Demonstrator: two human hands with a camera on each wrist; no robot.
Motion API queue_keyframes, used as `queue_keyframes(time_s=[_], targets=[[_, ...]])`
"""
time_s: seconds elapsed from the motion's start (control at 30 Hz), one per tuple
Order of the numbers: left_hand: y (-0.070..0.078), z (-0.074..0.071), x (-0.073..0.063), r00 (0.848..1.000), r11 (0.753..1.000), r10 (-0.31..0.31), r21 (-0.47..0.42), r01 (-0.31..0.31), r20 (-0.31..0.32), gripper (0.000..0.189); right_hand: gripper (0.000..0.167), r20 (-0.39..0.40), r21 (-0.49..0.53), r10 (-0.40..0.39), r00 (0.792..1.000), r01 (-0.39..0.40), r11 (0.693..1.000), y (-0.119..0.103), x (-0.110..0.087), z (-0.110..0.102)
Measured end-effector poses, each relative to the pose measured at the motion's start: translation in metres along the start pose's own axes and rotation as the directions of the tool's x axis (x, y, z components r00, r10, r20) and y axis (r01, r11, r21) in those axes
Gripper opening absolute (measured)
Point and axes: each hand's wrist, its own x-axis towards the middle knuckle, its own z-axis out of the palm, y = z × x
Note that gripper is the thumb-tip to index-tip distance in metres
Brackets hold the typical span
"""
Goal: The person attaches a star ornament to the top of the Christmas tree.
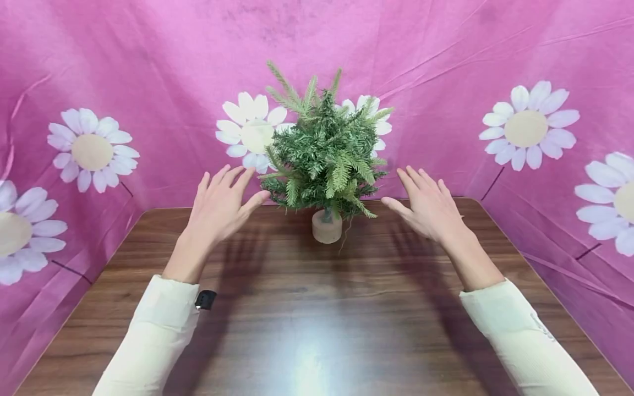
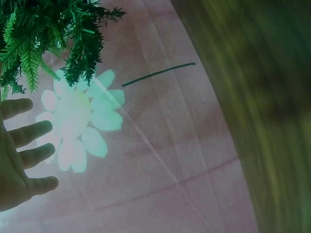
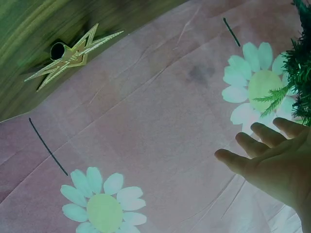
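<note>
A small artificial Christmas tree (image 1: pixel 324 154) stands upright on a round pale base (image 1: pixel 327 227) near the table's back edge. To its left, my left hand (image 1: pixel 218 206) is raised with fingers spread and nothing held; its thumb tip overlaps the lower branches, and I cannot tell whether they touch. On the other side my right hand (image 1: pixel 430 206) hovers with straight fingers, apart from the branches. Each wrist view catches one hand, the left hand (image 2: pixel 19 160) and the right hand (image 3: pixel 274 167), with part of the tree beside it. A gold star topper (image 3: pixel 75 56) lies on the table, mostly hidden from the head view.
The brown wood-grain table (image 1: pixel 317 308) reaches back to a pink cloth (image 1: pixel 426 49) printed with white daisies, which hangs behind and along both sides. A small black object (image 1: pixel 205 300) shows beside the left cuff.
</note>
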Motion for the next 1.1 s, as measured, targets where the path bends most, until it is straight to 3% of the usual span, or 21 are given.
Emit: queue_keyframes(time_s=[0.13, 0.23, 0.37, 0.5, 0.77, 1.1], targets=[[0.002, -0.003, 0.004, 1.0, 1.0, 0.009, -0.005, -0.01, -0.026, 0.079, 0.089, -0.028, 0.011, -0.012, 1.0, 0.012, 1.0, 0.003, 0.0, -0.001], [0.003, -0.002, 0.007, 0.996, 0.998, 0.04, -0.041, -0.044, -0.079, 0.074, 0.087, -0.043, 0.05, -0.03, 0.999, 0.032, 0.998, 0.005, 0.0, -0.001], [0.003, -0.001, 0.011, 0.981, 0.99, 0.083, -0.101, -0.102, -0.177, 0.065, 0.082, -0.066, 0.114, -0.046, 0.997, 0.054, 0.992, 0.008, 0.0, 0.001], [0.002, -0.002, 0.013, 0.969, 0.982, 0.077, -0.15, -0.114, -0.236, 0.061, 0.08, -0.079, 0.158, -0.037, 0.996, 0.049, 0.986, 0.012, 0.0, 0.004], [0.007, -0.003, 0.014, 0.973, 0.961, 0.016, -0.264, -0.079, -0.231, 0.064, 0.075, -0.085, 0.208, -0.034, 0.996, 0.051, 0.977, 0.023, 0.0, 0.011], [0.011, -0.007, 0.021, 0.98, 0.947, -0.015, -0.318, -0.049, -0.198, 0.066, 0.062, -0.141, 0.243, -0.034, 0.989, 0.068, 0.968, 0.037, 0.003, 0.023]])
